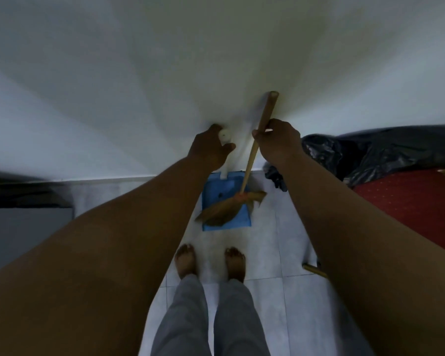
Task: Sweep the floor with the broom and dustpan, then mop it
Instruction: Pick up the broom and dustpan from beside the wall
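Observation:
A blue dustpan (217, 191) stands on the pale tiled floor against the white wall, straight ahead of my bare feet. Its white upright handle (224, 136) is gripped near the top by my left hand (211, 149). My right hand (278, 142) grips the broom's wooden stick (263, 116) a little below its top end. The broom's brown bristle head (224, 210) lies across the dustpan's tray, with its tips past the pan's left edge.
A white wall (165, 86) fills the view ahead. A black plastic bag (370, 152) lies on a red dotted seat (416, 201) at the right. A dark object (23, 194) sits at the left. A wooden piece (315, 270) lies on the floor by my right arm.

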Action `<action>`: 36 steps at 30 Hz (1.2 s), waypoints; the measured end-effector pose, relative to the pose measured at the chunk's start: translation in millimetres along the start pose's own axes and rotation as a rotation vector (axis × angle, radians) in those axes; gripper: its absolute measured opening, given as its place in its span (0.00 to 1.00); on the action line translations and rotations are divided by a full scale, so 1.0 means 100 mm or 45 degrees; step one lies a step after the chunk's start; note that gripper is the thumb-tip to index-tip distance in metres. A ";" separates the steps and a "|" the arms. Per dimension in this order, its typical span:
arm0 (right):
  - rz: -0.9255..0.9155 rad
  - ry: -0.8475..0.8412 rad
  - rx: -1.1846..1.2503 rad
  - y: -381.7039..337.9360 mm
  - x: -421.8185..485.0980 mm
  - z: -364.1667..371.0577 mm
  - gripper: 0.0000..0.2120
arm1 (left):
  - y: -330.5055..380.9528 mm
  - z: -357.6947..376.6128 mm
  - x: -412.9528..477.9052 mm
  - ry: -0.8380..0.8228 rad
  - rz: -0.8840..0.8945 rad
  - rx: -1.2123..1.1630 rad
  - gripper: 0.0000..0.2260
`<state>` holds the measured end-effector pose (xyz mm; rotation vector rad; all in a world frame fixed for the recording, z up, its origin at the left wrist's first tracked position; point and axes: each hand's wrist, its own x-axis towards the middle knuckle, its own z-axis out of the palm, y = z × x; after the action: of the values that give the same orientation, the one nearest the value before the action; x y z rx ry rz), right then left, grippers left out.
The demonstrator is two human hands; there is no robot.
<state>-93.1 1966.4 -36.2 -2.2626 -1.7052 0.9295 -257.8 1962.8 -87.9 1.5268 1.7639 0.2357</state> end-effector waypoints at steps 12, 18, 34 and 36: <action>-0.214 -0.006 0.004 -0.14 -0.47 0.08 0.10 | -0.28 -0.10 -0.57 -0.009 0.144 -0.242 0.18; -0.402 0.038 0.060 -0.73 -0.98 -0.33 0.06 | -0.13 -0.82 -1.13 0.074 0.164 -0.398 0.17; -0.861 -0.102 0.166 -2.39 -2.05 -0.49 0.09 | -0.50 -2.23 -2.40 0.534 0.092 -0.565 0.13; -0.926 -0.157 0.145 -2.53 -2.10 -0.45 0.08 | -0.56 -2.31 -2.51 0.586 0.047 -0.581 0.14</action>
<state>-306.5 1870.5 199.0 -1.3437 -2.2092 0.9489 -455.7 1798.9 143.7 1.2295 1.8531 1.0033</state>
